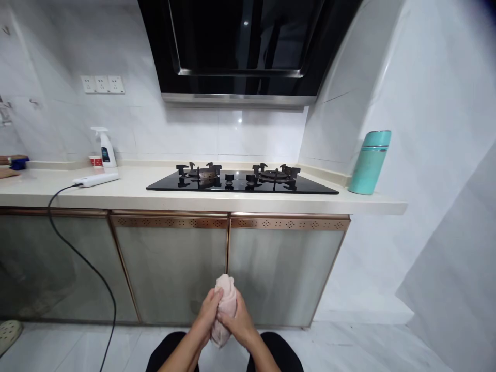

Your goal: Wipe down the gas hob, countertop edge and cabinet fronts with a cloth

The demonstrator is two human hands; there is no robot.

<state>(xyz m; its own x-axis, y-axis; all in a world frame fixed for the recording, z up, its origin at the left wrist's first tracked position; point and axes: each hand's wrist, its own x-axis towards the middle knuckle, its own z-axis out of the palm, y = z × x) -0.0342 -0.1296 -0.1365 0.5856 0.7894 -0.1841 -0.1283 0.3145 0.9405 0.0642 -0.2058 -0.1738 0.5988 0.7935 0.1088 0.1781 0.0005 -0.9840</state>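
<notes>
A bunched pale pink cloth (228,297) is held upright between both hands, low in front of the cabinet doors. My left hand (210,310) grips its left side, thumb lying along the front. From the right, my right hand (239,320) is closed round the same cloth, its thumb crossing the lower part. A loose end of the cloth hangs below the hands, above the floor. Beyond it, on the counter, sits a black glass gas stove (240,182) with two burners.
The counter edge (271,205) juts out above the frosted cabinet doors (170,268). A spray bottle (107,149), a red-and-white cup (95,161) and a white power bank-like device (96,179) with a dangling black cable (91,266) stand left. At right is a turquoise container (370,165); overhead, a range hood (240,98).
</notes>
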